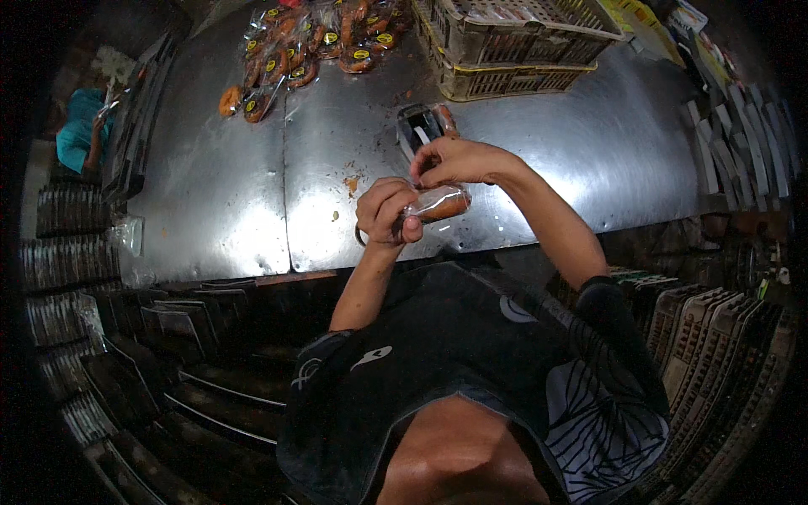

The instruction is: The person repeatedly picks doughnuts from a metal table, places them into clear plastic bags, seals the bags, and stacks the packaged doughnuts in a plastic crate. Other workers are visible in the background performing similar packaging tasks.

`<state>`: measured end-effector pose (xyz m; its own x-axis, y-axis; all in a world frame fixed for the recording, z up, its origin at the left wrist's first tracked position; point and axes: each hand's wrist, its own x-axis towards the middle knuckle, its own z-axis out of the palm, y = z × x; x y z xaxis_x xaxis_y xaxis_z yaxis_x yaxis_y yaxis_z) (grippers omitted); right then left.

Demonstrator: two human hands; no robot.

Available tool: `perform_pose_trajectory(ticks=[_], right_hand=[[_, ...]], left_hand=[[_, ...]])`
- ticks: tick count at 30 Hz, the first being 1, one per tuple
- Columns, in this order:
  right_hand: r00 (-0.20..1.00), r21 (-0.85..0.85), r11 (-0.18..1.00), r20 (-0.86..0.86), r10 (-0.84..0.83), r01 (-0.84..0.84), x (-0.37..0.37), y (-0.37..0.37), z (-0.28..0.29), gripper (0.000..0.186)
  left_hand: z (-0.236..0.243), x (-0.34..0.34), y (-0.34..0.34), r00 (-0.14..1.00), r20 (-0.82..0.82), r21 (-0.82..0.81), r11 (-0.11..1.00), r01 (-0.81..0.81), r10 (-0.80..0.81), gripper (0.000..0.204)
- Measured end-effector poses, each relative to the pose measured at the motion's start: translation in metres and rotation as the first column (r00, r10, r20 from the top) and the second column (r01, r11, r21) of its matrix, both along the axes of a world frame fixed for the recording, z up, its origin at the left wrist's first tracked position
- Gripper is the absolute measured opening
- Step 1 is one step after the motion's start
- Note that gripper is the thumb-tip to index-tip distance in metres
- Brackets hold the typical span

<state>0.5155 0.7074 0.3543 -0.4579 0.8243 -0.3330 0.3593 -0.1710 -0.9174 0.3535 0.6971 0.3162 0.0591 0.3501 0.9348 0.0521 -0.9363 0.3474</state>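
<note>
A brown bread roll in a clear plastic bag [446, 204] is held just above the near edge of the metal table. My left hand [385, 209] is closed around the bag's left end, its thumb at the near side. Over the bag, my right hand [459, 161] is closed in a pinch, fingertips close to the left hand's fingers. Whatever sits between those fingertips is too small to make out. Just beyond the right hand stands a dark tape dispenser [415, 124], with a brown wrapped piece [446, 119] at its right.
Several bagged brown ring-shaped breads [320, 38] with yellow labels are heaped at the far left of the metal table [337, 126]. Stacked plastic crates [513, 50] stand at the back. Trays [210, 320] fill racks at lower left. A person in teal [80, 130] is at the far left.
</note>
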Motion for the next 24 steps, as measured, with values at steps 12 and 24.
perform_pose_trajectory(ticks=[12,24], right_hand=[[0.829,0.416,0.753,-0.002,-0.560,0.510,-0.033,-0.018,-0.027,0.053],[0.470,0.236,0.509,0.204,-0.859,0.828,0.063,0.069,-0.107,0.060]], left_hand=[[-0.007,0.010,0.041,0.856,0.276,-0.797,0.602,-0.050,0.437,0.033],[-0.112,0.002,0.318,0.822,-0.550,-0.747,0.353,-0.564,0.151,0.045]])
